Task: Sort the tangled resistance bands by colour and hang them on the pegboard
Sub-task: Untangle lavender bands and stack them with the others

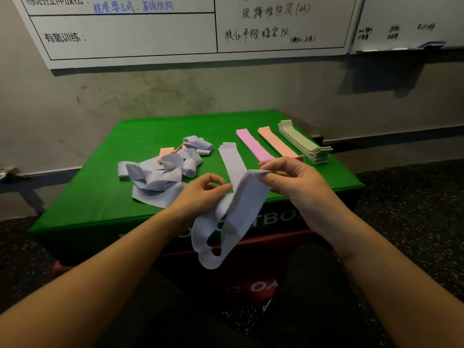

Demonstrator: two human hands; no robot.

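head view, looking down over both forearms. i see my left hand (200,192) and right hand (293,179) both gripping one lavender band (236,217), held up in front of the green box (105,197). left fingers are curled around the band's lower part, thumb and forefinger nearly closed. right hand pinches the band's top edge between thumb and fingertips, remaining fingers bent. the band sags below the hands in a loose loop.

on the box top, left of centre, a tangled heap (163,172) of lavender bands with a peach piece or two mixed in. to its right, four flat stacks side by side, apart from each other: a lavender stack (231,159), a pink stack (253,144), a peach stack (278,143), and a pale green stack (303,144), the thickest, close to the right edge.

surface: padded green top, smooth, with white lettering on its front face, partly hidden by the band. below it a red layer, also lettered.

room: dark speckled floor (414,209), scuffed grey wall (150,96), dim light. a whiteboard (155,33) with ruled boxes and handwritten chinese text hangs above; a second whiteboard (414,21) sits to the right.
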